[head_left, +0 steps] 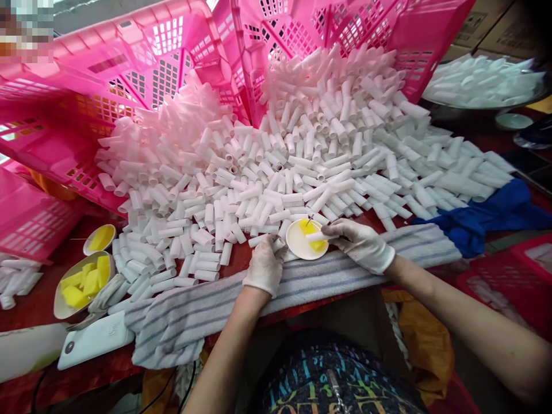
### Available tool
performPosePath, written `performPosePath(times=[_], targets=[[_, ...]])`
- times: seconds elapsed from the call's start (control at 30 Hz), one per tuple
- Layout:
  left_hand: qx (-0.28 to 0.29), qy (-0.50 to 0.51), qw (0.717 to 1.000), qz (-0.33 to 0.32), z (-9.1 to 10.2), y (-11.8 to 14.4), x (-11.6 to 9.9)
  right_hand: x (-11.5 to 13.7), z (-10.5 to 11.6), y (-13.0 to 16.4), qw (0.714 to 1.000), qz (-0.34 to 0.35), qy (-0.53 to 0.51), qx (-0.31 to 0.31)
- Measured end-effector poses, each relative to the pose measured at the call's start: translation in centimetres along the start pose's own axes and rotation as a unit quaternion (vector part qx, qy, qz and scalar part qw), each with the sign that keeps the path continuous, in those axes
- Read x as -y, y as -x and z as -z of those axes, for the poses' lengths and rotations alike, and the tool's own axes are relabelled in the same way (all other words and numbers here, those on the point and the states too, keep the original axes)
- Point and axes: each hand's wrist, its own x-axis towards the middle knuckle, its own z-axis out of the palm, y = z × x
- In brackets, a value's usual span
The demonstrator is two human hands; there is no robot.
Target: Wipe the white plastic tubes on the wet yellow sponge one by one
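Observation:
My left hand point(266, 265), in a white glove, is closed around a short white tube point(278, 244) just left of a small white dish point(297, 240). In the dish lies a yellow sponge piece point(318, 245) with a thin dark stick or pin standing at it. My right hand point(360, 244), also gloved, pinches a second white tube point(316, 236) by its right end. That tube reaches over the dish, above the yellow piece; whether it touches cannot be made out. A large heap of white tubes point(267, 195) spreads over the red table behind both hands.
Pink baskets point(142, 69) lie tipped behind the heap. A striped towel point(323, 279) runs along the table's front edge, with a blue cloth point(495, 213) at right. At left are a bowl of yellow pieces point(88, 282), a smaller yellow-filled bowl point(102, 238) and a white power bank point(97, 339).

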Motion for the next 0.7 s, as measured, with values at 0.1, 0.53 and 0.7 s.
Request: performPosePath(times=[0.1, 0.53, 0.7], targets=[[-0.003, 0.014, 0.999, -0.04, 0.1, 0.1, 0.3, 0.0, 0.0, 0.4, 1.0, -0.002, 0.002, 0.009], [-0.065, 0.111, 0.984, -0.127, -0.5, 0.8, 2.1, -0.5, -0.5, 1.3, 0.995, 0.079, 0.059, -0.021], [-0.093, 0.187, 0.975, -0.074, 0.1, 2.0, 1.3, 1.2, -0.1, 2.2, 0.995, 0.092, 0.039, -0.016]])
